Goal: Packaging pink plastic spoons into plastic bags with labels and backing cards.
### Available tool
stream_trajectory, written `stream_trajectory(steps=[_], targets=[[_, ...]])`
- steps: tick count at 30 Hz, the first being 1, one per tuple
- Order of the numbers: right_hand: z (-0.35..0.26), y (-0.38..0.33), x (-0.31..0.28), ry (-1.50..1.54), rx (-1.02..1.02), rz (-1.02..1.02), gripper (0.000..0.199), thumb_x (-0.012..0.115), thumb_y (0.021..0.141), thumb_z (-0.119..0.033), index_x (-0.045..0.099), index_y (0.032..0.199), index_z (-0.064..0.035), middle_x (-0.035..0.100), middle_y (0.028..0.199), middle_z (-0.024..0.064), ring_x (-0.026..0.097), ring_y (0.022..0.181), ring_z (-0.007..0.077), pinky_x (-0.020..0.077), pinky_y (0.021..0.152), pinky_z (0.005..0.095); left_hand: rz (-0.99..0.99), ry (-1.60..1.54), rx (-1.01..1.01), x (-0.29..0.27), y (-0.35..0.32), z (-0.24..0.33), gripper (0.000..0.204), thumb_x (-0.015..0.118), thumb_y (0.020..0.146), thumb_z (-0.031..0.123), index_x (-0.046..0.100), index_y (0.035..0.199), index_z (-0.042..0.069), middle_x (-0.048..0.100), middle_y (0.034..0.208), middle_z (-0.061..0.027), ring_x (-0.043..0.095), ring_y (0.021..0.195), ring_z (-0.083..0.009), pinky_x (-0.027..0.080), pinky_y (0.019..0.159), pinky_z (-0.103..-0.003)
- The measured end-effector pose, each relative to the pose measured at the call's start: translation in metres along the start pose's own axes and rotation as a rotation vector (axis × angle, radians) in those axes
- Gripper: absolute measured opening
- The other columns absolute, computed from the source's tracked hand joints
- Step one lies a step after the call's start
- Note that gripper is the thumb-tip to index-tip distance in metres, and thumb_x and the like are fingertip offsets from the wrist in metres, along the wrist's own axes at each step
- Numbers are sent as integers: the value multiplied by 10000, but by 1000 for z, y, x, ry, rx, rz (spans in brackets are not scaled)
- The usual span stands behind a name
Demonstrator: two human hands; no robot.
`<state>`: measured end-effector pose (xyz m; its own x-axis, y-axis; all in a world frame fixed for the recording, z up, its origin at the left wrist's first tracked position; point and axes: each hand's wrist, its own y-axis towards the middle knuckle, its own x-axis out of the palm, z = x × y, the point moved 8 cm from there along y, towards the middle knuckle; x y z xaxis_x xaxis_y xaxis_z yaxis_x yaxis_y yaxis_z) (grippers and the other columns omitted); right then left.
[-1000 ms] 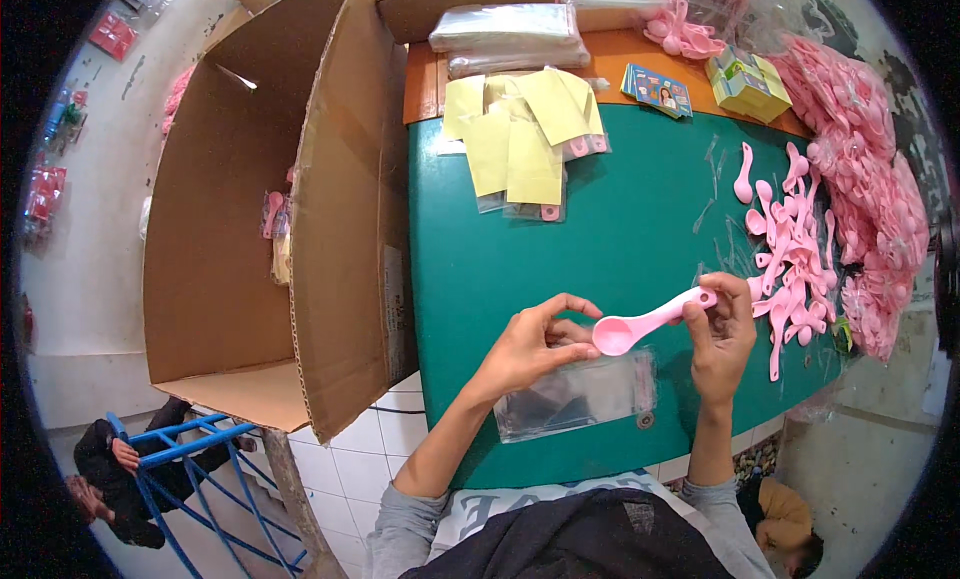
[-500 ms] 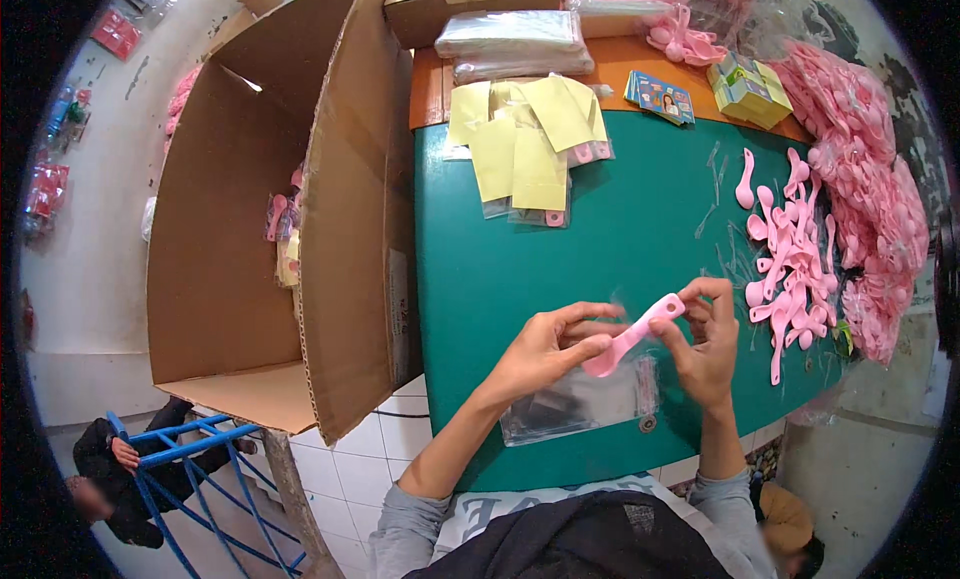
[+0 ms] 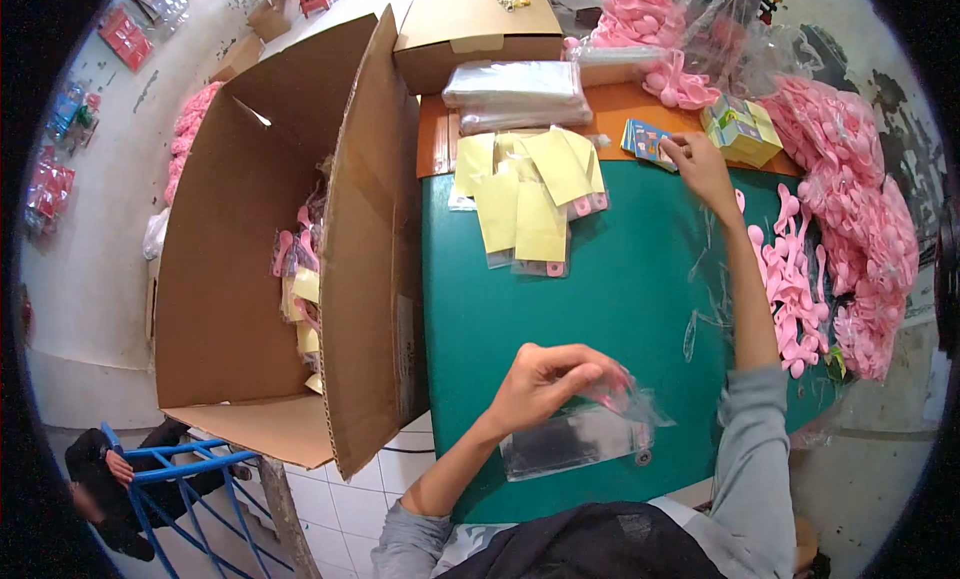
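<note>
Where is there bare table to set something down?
The green table is bare in the middle, between the yellow cards, the left hand with its clear bag, and the right forearm. The right edge is crowded with pink spoons.

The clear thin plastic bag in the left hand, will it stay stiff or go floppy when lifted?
The clear thin plastic bag will probably go floppy: it crinkles where the left hand pinches it. It looks very light and would likely slide easily on the smooth green table top. The pink piece inside should weigh down one end.
</note>
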<state>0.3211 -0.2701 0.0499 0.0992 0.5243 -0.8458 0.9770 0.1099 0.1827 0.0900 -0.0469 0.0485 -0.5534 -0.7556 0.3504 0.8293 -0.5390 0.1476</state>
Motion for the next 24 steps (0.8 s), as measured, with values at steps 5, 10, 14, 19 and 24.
stream_trajectory(steps=[5,10,14,19,24], targets=[[46,17,22,-320,89,340,347,654,761,-271,546,883,35,553,881,227,545,834,373,419,694,438,17,84,-12,-10,-10,-3,234,468,919,113,613,906,-70,641,905,-133,634,818,-183,553,717,-289],[21,9,4,-315,-118,536,553,702,683,-71,425,1155,3,549,901,225,550,842,346,446,721,398,83,-163,-88,-15,-11,-12,305,437,939,201,580,888,-64,646,892,-189,647,834,-264,534,696,-341],[54,-5,12,621,332,143,620,693,689,-44,402,1232,25,527,1017,105,541,858,165,437,735,266,59,-144,-158,-10,-11,-16,280,429,944,173,582,991,-58,623,956,-136,627,845,-188,547,703,-292],[-80,-110,9,1147,136,-326,434,678,724,-35,451,1092,0,572,950,71,571,831,121,485,676,251,233,-57,-309,-21,-14,-22,282,443,938,175,575,1003,-66,626,953,-150,625,847,-182,543,716,-300],[-132,-173,-14,1029,159,-350,319,651,754,-26,445,997,-14,552,903,47,573,750,107,495,584,229,216,-41,-223,-20,-7,-23,283,447,937,171,576,987,-76,631,915,-145,621,849,-174,540,718,-287]])
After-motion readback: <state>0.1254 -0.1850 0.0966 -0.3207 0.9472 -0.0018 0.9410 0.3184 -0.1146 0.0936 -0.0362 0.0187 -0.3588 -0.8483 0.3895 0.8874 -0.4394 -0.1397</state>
